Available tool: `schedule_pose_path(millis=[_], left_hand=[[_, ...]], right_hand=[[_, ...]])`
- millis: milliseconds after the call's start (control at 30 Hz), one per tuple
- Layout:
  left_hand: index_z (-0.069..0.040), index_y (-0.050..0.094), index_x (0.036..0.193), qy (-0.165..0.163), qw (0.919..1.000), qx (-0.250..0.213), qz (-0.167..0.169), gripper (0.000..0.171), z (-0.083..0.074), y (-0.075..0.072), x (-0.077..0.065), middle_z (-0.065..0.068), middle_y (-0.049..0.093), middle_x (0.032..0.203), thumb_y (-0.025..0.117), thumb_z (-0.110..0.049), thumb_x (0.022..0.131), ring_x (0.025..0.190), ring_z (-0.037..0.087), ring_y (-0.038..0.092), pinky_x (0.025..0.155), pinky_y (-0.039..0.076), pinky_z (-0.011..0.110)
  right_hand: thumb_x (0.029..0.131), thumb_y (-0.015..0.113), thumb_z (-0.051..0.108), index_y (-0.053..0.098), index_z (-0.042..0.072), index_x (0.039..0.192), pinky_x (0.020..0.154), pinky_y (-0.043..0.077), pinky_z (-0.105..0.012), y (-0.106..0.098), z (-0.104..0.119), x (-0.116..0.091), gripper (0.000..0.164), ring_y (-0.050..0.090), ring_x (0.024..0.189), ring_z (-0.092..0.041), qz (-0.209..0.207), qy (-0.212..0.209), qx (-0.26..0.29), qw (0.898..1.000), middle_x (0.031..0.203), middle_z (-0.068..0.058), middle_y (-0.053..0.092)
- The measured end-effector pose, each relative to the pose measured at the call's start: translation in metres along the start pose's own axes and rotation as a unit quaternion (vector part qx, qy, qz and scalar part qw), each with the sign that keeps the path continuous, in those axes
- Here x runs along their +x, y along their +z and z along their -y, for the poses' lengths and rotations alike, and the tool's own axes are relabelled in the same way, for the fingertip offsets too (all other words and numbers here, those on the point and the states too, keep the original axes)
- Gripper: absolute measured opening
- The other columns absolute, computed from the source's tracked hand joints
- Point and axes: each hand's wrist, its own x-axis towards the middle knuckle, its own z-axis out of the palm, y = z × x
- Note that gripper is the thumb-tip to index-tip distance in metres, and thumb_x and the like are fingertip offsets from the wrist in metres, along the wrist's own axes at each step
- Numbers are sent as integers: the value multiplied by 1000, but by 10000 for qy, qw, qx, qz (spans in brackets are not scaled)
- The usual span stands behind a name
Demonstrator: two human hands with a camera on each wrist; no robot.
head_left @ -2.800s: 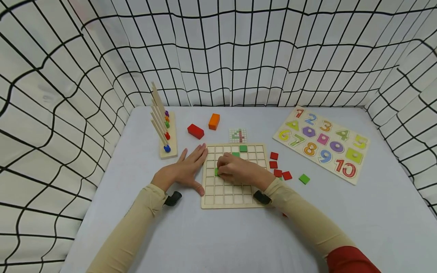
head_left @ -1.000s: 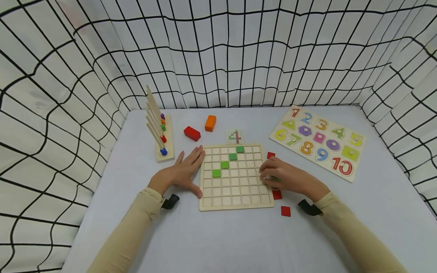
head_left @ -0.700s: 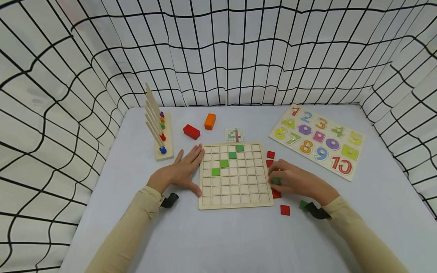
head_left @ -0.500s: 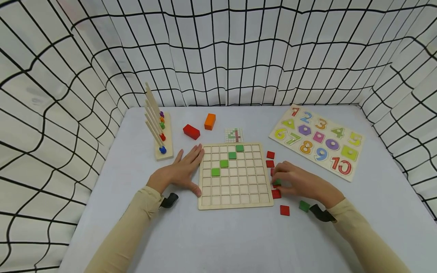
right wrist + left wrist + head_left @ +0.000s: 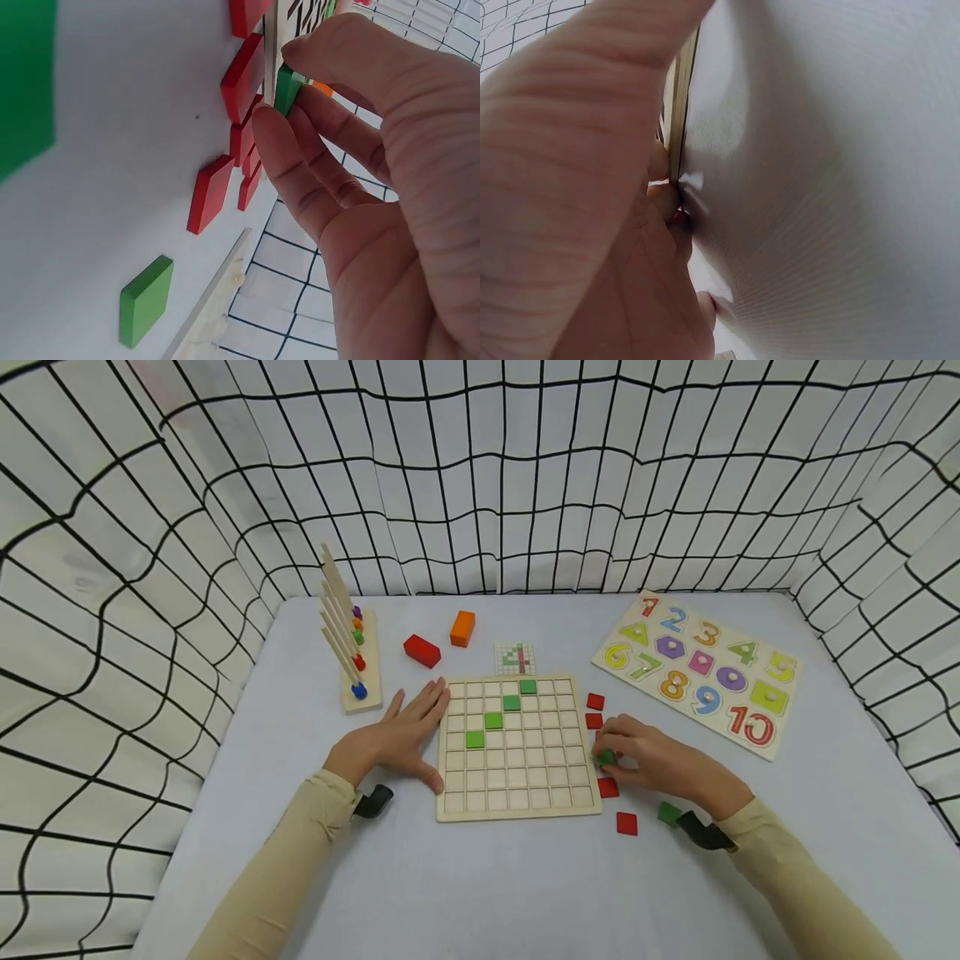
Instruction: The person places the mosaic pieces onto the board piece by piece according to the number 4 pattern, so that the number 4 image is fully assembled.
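My left hand point(image 5: 397, 739) lies with fingers spread along the left edge of a wooden grid board point(image 5: 525, 802), fingertips and thumb right at its rim. In the left wrist view, the fingers point(image 5: 664, 199) meet the board's edge point(image 5: 681, 105). Several green square tiles, such as one tile point(image 5: 475, 739), sit in the board's cells in a diagonal line. Just off the board's right edge, my right hand point(image 5: 648, 760) pinches a green tile point(image 5: 287, 90) between thumb and fingers. Red tiles point(image 5: 211, 193) lie close under it.
Near my right wrist lie a red tile point(image 5: 627, 823) and a green tile point(image 5: 669, 812). A small pattern card point(image 5: 515, 657), red block point(image 5: 422, 650) and orange block point(image 5: 462, 628) sit behind the board. A peg stand point(image 5: 363, 668) is left, a number puzzle point(image 5: 697, 668) right. Black netting point(image 5: 517, 514) surrounds the table.
My right hand has moved from the board's left part to its right side, leaving a green tile in a cell; it now holds another green tile. My left hand stays put.
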Motion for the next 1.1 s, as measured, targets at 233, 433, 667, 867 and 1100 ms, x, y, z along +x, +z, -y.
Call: schedule_pose_path(millis=[233, 433, 667, 867, 1100], left_hand=[[0, -2, 171, 10, 10000, -5, -77, 152, 1, 0, 0, 20, -12, 181, 92, -65, 72, 169, 39, -10, 132, -7, 71], [0, -2, 171, -37, 10000, -17, -45, 152, 2, 1, 0, 19, -12, 181, 92, -66, 71, 169, 39, -10, 132, -7, 70], [-2, -4, 171, -49, 10000, 8, 1, 153, 1, 0, 0, 18, -14, 181, 91, -67, 71, 169, 38, -11, 132, -9, 70], [-1, -3, 171, -47, 10000, 6, -20, 153, 0, 0, 0, 18, -13, 181, 92, -66, 71, 169, 38, -11, 132, -8, 70], [0, -2, 171, -16, 10000, -39, -37, 152, 2, 0, 0, 19, -12, 181, 91, -67, 71, 169, 39, -10, 132, -8, 71]], right_hand=[[83, 89, 1, 76, 7, 106, 83, 62, -24, 8, 5, 20, 28, 60, 103, -15, -34, -218, 162, 9996, 113, -5, 66], [84, 90, 4, 75, 6, 106, 82, 61, -23, 16, 13, 43, 26, 60, 102, -16, -79, -535, 195, 9983, 111, -6, 66], [82, 93, 5, 72, 4, 103, 81, 61, -21, 25, 22, 69, 29, 61, 100, -17, -498, -1162, 50, 9920, 106, -7, 66], [89, 88, 8, 75, 5, 105, 89, 62, -24, 27, 31, 87, 21, 62, 105, -18, -95, -902, 374, 9952, 110, -6, 68], [95, 83, 13, 78, 9, 107, 97, 62, -27, 36, 42, 109, 14, 63, 112, -19, 360, -696, 462, 9959, 117, -7, 69]])
